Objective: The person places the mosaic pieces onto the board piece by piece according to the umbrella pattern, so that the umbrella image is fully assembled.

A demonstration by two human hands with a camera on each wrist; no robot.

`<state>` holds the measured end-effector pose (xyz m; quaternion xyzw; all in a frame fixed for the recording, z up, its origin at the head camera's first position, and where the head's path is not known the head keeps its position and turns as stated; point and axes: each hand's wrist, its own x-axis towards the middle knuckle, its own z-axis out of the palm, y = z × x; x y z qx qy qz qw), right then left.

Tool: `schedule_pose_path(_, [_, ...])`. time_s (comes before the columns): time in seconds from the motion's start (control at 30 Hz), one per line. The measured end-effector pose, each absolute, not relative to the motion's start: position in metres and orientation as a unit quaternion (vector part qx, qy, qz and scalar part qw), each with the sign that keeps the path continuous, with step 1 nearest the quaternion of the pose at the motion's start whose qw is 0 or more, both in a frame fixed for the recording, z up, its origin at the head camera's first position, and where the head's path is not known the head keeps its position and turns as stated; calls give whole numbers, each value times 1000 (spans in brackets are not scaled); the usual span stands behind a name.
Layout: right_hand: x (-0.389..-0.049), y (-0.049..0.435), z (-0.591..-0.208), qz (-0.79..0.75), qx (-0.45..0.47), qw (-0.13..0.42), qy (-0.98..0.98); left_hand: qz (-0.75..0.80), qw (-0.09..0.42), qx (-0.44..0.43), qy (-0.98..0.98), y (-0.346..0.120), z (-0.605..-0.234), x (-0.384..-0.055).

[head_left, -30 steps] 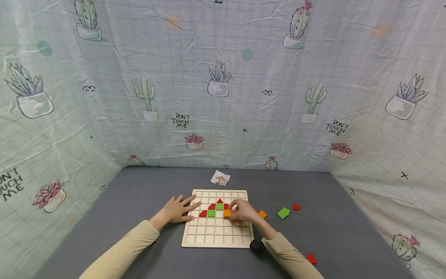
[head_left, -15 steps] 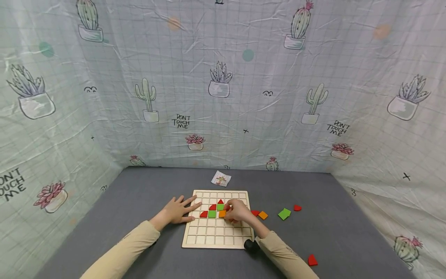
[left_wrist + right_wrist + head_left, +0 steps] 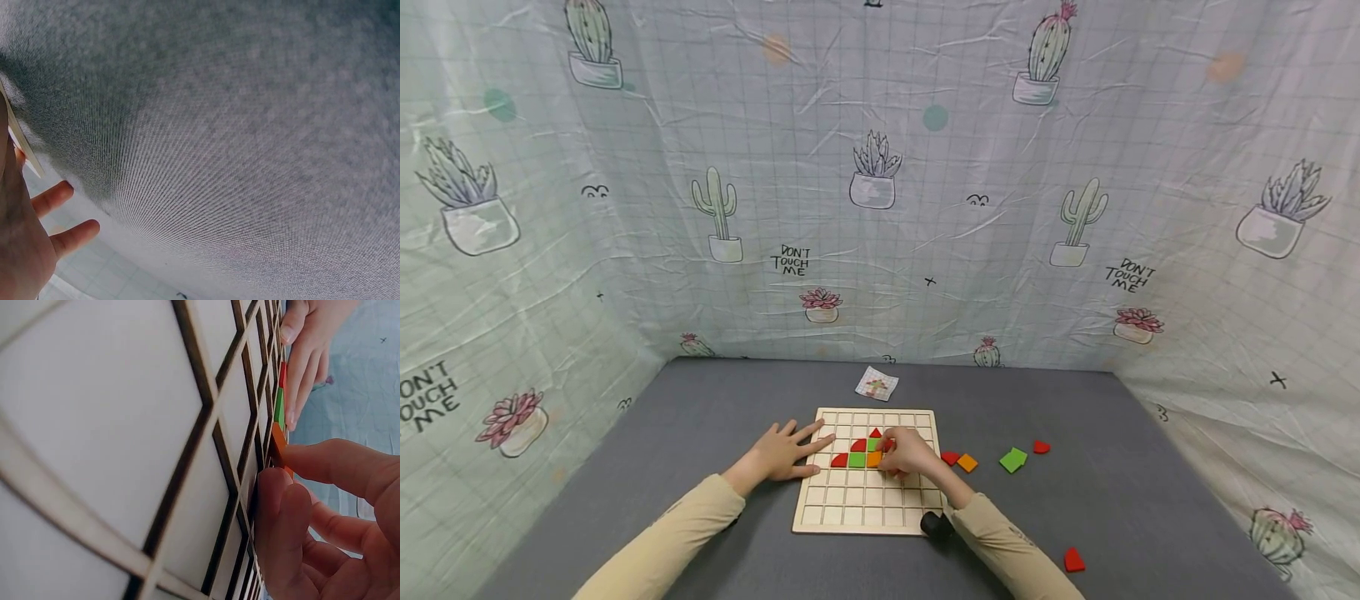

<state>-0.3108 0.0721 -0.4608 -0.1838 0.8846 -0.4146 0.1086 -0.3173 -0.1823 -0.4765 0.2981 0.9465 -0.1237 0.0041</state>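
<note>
My left hand lies with spread fingers on the left edge of the wooden grid board; the left wrist view shows part of that hand at the edge. With curled fingers, my right hand pinches an orange square tile at its right side. In the right wrist view the orange tile sits low against the grid, beside a green tile. Left of it on the board are a green square and a red quarter-circle. Above stand a red quarter-circle, a green square and a red triangle.
Right of the board lie a loose orange square, a red piece, green squares and red pieces. A patterned card lies behind the board. A black device is at my right wrist.
My right hand has moved left with the orange square tile, which now sits directly against the green square. The left hand has stayed on the board's edge.
</note>
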Motion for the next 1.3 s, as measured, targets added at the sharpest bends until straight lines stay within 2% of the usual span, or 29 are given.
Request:
schedule_pose_path(0.97, [-320, 71, -466, -430, -170, 128, 878, -122, 3, 305, 945, -184, -475, -318])
schedule_pose_path(1.3, [-318, 76, -463, -428, -195, 102, 877, -117, 8, 302, 946, -182, -474, -318])
